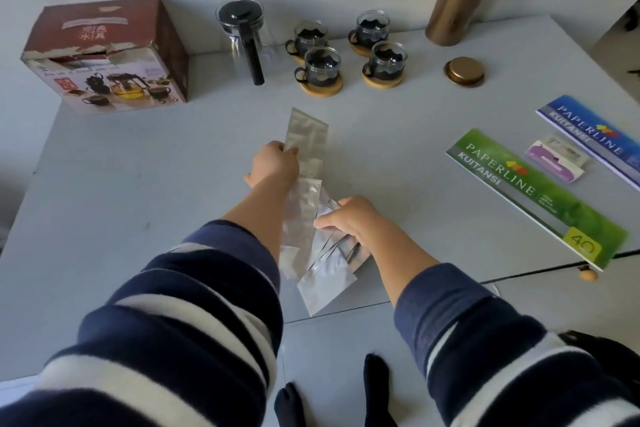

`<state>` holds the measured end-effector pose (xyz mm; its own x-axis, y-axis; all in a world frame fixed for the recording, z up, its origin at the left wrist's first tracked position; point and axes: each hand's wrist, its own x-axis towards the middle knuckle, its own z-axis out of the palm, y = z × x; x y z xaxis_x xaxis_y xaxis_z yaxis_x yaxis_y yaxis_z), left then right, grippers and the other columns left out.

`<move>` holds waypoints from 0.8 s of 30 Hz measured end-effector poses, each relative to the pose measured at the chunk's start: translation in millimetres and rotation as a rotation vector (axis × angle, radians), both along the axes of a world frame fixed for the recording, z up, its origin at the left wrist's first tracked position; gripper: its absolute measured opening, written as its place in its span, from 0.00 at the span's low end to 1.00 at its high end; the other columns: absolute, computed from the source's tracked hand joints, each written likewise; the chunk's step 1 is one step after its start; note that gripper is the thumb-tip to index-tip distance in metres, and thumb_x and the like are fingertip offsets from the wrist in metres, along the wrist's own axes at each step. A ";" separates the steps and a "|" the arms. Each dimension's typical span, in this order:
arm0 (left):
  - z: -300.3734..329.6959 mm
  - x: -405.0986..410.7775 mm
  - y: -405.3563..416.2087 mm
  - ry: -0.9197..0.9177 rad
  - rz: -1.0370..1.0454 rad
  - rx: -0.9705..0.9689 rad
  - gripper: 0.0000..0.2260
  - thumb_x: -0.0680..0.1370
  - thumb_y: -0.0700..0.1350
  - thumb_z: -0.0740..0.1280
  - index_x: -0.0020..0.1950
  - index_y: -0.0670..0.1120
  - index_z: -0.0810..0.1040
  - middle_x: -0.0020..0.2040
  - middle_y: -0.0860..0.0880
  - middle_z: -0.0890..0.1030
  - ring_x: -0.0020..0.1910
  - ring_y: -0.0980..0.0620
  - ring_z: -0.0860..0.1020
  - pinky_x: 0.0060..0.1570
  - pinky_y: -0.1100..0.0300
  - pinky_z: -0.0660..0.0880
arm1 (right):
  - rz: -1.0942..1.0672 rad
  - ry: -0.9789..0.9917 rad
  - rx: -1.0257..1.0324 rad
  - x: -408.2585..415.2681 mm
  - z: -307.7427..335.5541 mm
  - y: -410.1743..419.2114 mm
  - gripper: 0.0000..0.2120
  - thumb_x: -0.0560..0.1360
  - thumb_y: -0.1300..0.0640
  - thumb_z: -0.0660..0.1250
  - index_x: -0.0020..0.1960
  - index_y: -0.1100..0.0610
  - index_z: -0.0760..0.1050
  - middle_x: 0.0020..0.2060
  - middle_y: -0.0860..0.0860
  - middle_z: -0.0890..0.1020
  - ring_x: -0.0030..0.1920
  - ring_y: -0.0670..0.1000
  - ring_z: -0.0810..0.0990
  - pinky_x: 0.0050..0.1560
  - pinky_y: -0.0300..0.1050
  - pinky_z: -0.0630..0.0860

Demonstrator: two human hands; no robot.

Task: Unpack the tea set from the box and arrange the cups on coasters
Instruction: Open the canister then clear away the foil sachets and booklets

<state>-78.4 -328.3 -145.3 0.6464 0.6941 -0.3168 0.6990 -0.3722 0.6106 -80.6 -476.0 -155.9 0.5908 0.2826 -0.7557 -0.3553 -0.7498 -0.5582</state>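
Note:
Several glass cups with black holders stand on round wooden coasters at the back middle of the grey table. A glass teapot with a black lid and handle stands left of them. The torn brown tea-set box sits at the back left. My left hand pinches one long silver foil sachet lying flat on the table. My right hand grips a fanned bundle of several silver sachets near the front edge.
A gold canister with foil showing at its top stands at the back right, its gold lid lying beside it. A green receipt book, a blue one and a small purple packet lie on the right.

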 end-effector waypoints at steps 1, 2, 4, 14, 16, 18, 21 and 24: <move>2.1 -3.6 6.2 -0.027 0.018 -0.035 0.11 0.80 0.51 0.59 0.51 0.45 0.77 0.51 0.43 0.81 0.49 0.43 0.76 0.60 0.49 0.70 | -0.022 0.004 0.010 0.7 -0.3 1.9 0.20 0.66 0.56 0.72 0.58 0.58 0.77 0.52 0.54 0.85 0.52 0.55 0.84 0.49 0.51 0.78; 3.6 -9.1 11.5 -0.029 0.013 -0.069 0.13 0.80 0.50 0.59 0.54 0.42 0.77 0.53 0.41 0.81 0.52 0.41 0.77 0.59 0.49 0.72 | -0.053 -0.002 0.023 0.6 0.1 3.4 0.18 0.64 0.57 0.72 0.53 0.55 0.79 0.49 0.52 0.85 0.47 0.53 0.84 0.45 0.49 0.78; 0.9 -24.3 21.1 0.027 -0.002 -0.140 0.17 0.79 0.48 0.58 0.61 0.39 0.76 0.58 0.39 0.79 0.56 0.38 0.77 0.58 0.49 0.74 | -0.117 -0.028 0.048 1.5 -4.6 5.0 0.14 0.59 0.57 0.71 0.44 0.49 0.77 0.41 0.48 0.82 0.39 0.50 0.77 0.40 0.46 0.74; 5.3 -88.4 -5.6 0.002 -0.044 -0.299 0.16 0.76 0.52 0.67 0.58 0.45 0.69 0.56 0.45 0.74 0.46 0.48 0.75 0.50 0.54 0.74 | -0.462 0.067 0.412 -20.0 3.6 -4.7 0.13 0.73 0.54 0.71 0.57 0.53 0.77 0.45 0.54 0.83 0.43 0.58 0.82 0.42 0.57 0.80; 14.6 -87.6 -13.6 -0.093 0.055 -0.527 0.20 0.76 0.49 0.69 0.60 0.46 0.62 0.45 0.48 0.75 0.35 0.53 0.74 0.37 0.59 0.74 | -0.507 0.066 0.438 -24.9 7.8 -10.7 0.11 0.73 0.53 0.70 0.54 0.50 0.77 0.41 0.51 0.83 0.40 0.56 0.82 0.45 0.61 0.79; 21.3 -84.3 -23.2 -0.166 0.044 -0.605 0.23 0.75 0.46 0.71 0.60 0.47 0.60 0.41 0.51 0.75 0.33 0.55 0.75 0.33 0.61 0.73 | -0.568 0.047 0.477 -28.1 16.4 -21.3 0.06 0.73 0.53 0.70 0.50 0.49 0.77 0.39 0.50 0.82 0.37 0.54 0.82 0.40 0.56 0.80; 26.6 -74.1 -41.6 -0.216 -0.062 -0.532 0.17 0.74 0.42 0.72 0.58 0.45 0.69 0.43 0.48 0.79 0.33 0.53 0.76 0.39 0.57 0.77 | -0.639 0.053 0.524 -28.2 26.9 -45.9 0.12 0.74 0.44 0.68 0.53 0.49 0.78 0.47 0.51 0.85 0.45 0.58 0.84 0.49 0.68 0.77; 33.2 -63.6 -73.3 -0.216 -0.189 -0.442 0.13 0.73 0.42 0.71 0.54 0.41 0.73 0.42 0.46 0.79 0.35 0.50 0.76 0.44 0.53 0.78 | -0.736 0.026 0.552 -28.6 36.5 -81.6 0.17 0.74 0.39 0.64 0.54 0.49 0.79 0.46 0.51 0.85 0.47 0.59 0.84 0.50 0.67 0.77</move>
<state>-141.9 -401.6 -112.1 0.8303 0.3893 -0.3987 0.4856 -0.1546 0.8604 -109.2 -557.7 -119.3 0.7491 0.1669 -0.6411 -0.6549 0.0403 -0.7546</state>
